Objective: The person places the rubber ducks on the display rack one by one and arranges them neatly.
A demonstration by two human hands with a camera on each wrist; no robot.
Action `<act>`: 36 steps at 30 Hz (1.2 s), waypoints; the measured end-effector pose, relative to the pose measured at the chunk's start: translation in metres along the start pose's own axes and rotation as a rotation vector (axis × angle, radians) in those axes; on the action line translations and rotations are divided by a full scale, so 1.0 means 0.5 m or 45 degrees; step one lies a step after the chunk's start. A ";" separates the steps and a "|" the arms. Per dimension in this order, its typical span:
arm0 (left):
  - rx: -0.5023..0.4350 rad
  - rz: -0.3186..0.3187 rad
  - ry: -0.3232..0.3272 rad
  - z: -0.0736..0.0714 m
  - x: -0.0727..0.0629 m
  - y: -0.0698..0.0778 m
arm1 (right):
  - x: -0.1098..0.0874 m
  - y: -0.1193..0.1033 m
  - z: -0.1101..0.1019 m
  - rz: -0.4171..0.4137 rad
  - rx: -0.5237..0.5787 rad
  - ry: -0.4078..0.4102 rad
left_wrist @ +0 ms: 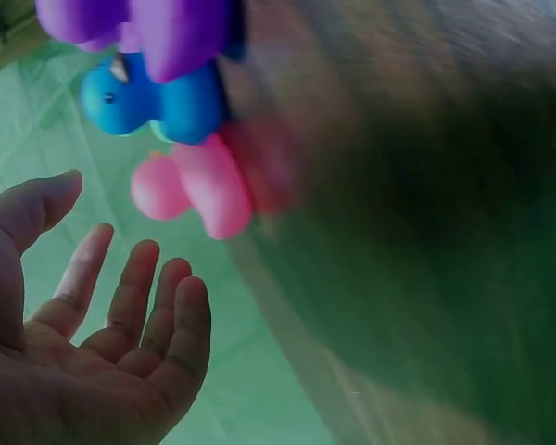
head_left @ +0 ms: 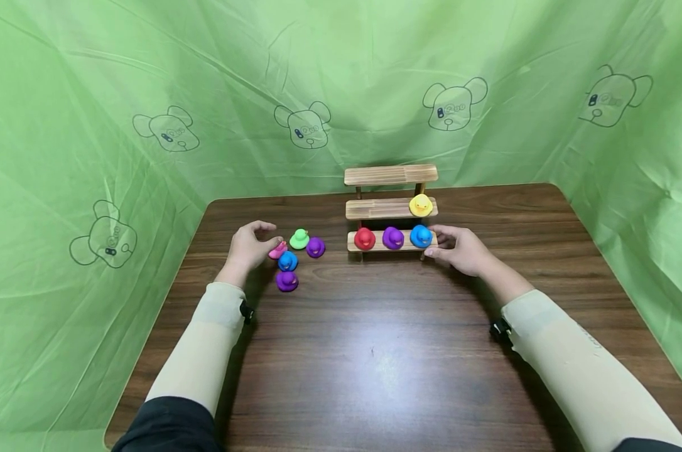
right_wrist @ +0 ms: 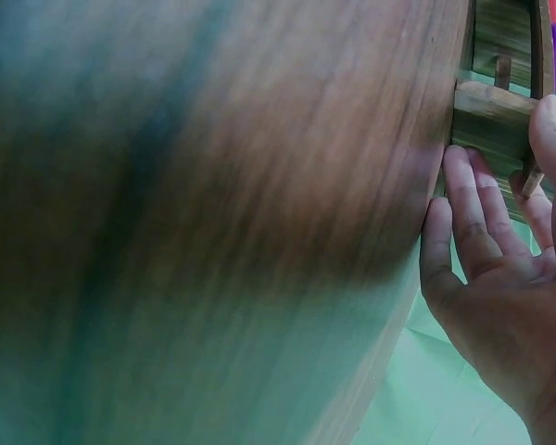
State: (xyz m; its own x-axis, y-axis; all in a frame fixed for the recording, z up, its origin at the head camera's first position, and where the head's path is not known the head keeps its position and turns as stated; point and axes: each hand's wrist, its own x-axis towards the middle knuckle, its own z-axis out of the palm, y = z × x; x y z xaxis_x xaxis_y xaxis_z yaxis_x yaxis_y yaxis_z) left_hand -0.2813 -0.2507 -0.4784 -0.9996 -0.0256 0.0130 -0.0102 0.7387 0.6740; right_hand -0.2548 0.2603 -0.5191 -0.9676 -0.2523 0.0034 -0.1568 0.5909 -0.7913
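Note:
My left hand (head_left: 250, 246) is beside the pink rubber duck (head_left: 277, 250), thumb and fingers apart; in the left wrist view a gap separates them from the pink duck (left_wrist: 213, 185). A blue duck (head_left: 287, 261), a green duck (head_left: 299, 238) and two purple ducks, one nearer me (head_left: 287, 280), are clustered to its right. With my right hand (head_left: 460, 250) I hold the right end of the lowest step of a wooden three-tier stand (head_left: 383, 208), thumb at the front and fingers behind. That step carries a red duck (head_left: 365, 238), a purple duck (head_left: 393, 238) and a blue duck (head_left: 421, 236).
A yellow duck (head_left: 421, 205) sits at the right end of the middle step. The stand is near the back edge of the brown wooden table (head_left: 369, 351). Green cloth (head_left: 375, 81) with mouse-head drawings hangs behind and at both sides.

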 end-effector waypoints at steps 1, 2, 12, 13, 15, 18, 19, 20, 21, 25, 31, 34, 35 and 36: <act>0.003 -0.016 -0.011 0.001 0.001 -0.005 | 0.000 0.000 0.000 0.001 0.001 -0.001; 0.009 -0.027 -0.018 0.002 0.003 -0.010 | 0.000 -0.001 0.000 0.002 0.002 -0.002; 0.040 -0.086 -0.072 0.011 0.009 -0.030 | 0.000 0.000 0.001 -0.002 -0.001 0.008; 0.042 -0.090 -0.074 0.012 0.009 -0.031 | 0.000 -0.001 0.001 -0.003 -0.001 0.008; 0.053 -0.097 -0.070 0.016 0.009 -0.032 | -0.001 -0.001 0.001 -0.006 0.002 0.007; 0.071 -0.099 -0.070 0.021 0.009 -0.033 | -0.001 -0.002 0.000 -0.006 0.001 0.006; 0.080 -0.099 -0.067 0.022 0.009 -0.032 | -0.001 -0.002 0.000 -0.005 -0.001 0.005; 0.088 -0.099 -0.065 0.024 0.010 -0.032 | -0.001 -0.003 0.000 -0.004 -0.002 0.005; 0.094 -0.096 -0.065 0.025 0.010 -0.031 | -0.001 -0.003 -0.001 -0.002 -0.001 0.005; 0.112 -0.101 -0.046 0.030 0.012 -0.028 | -0.001 -0.005 -0.001 -0.007 0.008 0.007; 0.154 -0.107 -0.041 0.034 0.013 -0.023 | -0.001 -0.004 0.000 -0.015 0.014 0.008; 0.164 -0.098 -0.043 0.036 0.013 -0.026 | -0.001 -0.004 0.000 -0.015 0.021 0.007; 0.162 -0.094 -0.042 0.036 0.013 -0.027 | -0.002 -0.003 0.000 -0.016 0.022 0.007; 0.158 -0.091 -0.040 0.036 0.012 -0.028 | -0.002 -0.003 0.000 -0.016 0.024 0.007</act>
State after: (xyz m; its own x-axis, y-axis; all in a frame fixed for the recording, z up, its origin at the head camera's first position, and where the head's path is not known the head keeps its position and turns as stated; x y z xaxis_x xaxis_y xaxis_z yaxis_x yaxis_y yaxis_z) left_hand -0.2879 -0.2488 -0.5010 -0.9965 -0.0614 -0.0564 -0.0827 0.8135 0.5757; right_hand -0.2538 0.2596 -0.5182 -0.9667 -0.2554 0.0168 -0.1654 0.5733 -0.8025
